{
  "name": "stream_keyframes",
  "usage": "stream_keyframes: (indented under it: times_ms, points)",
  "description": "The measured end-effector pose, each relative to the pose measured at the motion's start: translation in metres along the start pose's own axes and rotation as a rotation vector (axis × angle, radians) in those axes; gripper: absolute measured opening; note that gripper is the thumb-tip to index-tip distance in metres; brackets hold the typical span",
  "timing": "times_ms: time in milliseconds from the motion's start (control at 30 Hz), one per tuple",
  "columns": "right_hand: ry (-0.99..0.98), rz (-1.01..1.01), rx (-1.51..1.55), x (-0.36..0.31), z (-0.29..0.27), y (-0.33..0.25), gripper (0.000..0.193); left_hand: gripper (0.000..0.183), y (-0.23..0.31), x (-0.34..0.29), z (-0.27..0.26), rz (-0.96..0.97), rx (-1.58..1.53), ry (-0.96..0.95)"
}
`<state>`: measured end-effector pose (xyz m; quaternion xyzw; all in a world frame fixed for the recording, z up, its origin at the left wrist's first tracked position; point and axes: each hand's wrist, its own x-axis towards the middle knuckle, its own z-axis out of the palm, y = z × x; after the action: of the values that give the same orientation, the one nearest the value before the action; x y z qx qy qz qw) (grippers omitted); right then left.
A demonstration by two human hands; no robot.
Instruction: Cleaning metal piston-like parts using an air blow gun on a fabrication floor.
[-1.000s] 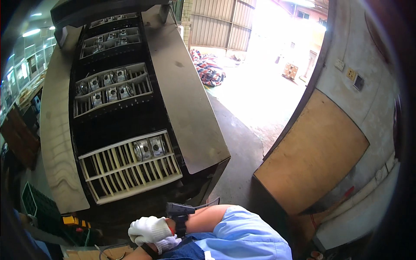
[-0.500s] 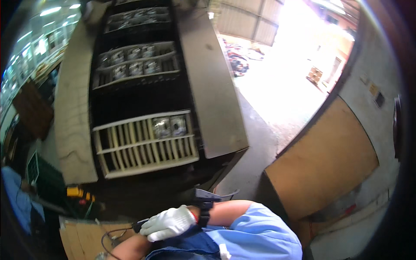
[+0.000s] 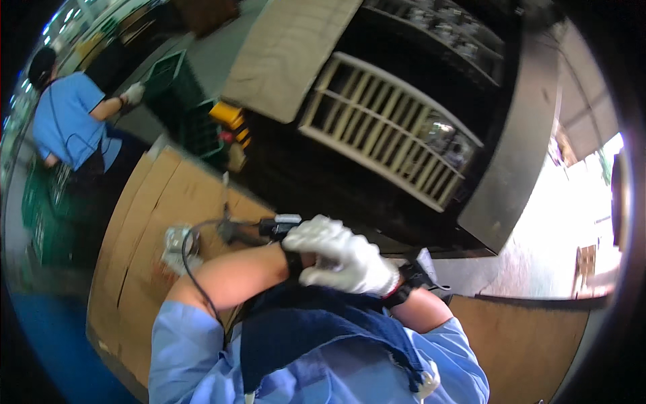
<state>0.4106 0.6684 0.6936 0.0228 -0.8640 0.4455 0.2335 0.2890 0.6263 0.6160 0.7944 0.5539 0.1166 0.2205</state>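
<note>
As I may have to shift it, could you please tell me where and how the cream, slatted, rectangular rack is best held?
Probably grip the cream slatted rack by its long near rail, from the near side: that slim bar runs uncovered, while shiny metal parts sit toward the right end.

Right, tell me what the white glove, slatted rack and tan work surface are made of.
White work glove: probably knitted cotton or a blend; matte, soft-looking. Slatted rack: painted wood or plastic, I can't tell; pale, dull, even slats. Tan work surface: likely wooden board, possibly cardboard; dull brown with thin dark seams.
</note>
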Motion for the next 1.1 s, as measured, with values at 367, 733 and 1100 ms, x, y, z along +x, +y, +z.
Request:
stream_keyframes:
  times_ms: [367, 733, 1100]
  points:
    - [-0.080, 0.293, -0.039, 0.037, 0.001, 0.004, 0.058, 0.042, 0.014, -0.024, -0.027, -0.043, -0.292, 0.140]
    - [-0.392, 0.405, -0.044, 0.042, 0.013, -0.005, 0.020, 0.043, 0.025, -0.032, -0.001, -0.054, -0.023, -0.178]
    - [-0.108, 0.560, -0.097, 0.050, 0.005, 0.000, 0.021, 0.039, 0.042, -0.014, -0.010, -0.006, 0.078, -0.472]
